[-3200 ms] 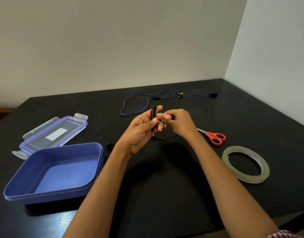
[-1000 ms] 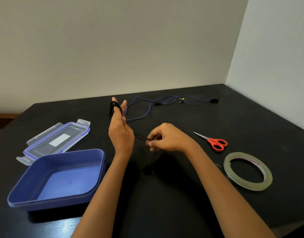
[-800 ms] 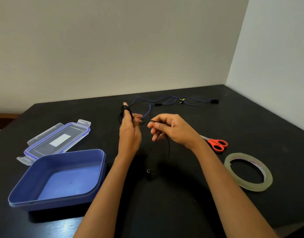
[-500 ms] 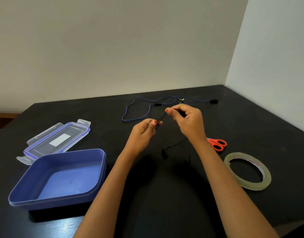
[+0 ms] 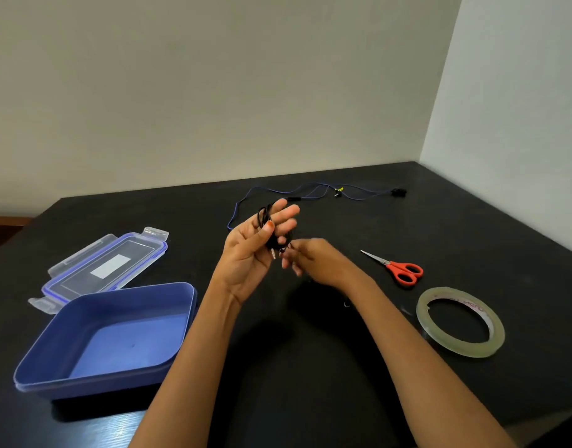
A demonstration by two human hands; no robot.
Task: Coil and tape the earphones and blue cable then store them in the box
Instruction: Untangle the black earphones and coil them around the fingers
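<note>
The black earphones (image 5: 262,217) are seen looped round the raised fingers of the left hand (image 5: 249,253) and pinned by its thumb above the desk (image 5: 472,227), the tail met by a blurred right hand (image 5: 320,263) whose grip cannot be told; turns are best laid snug and even.

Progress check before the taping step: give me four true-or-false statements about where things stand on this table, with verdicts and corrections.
1. The black earphone cord is looped round fingers of the left hand. True.
2. The blue cable lies coiled in the box. False: it lies loose on the table, beyond the hands.
3. The lid is clipped onto the box. False: it lies on the table behind the open box.
4. The scissors lie on the table, touched by no hand. True.
</note>
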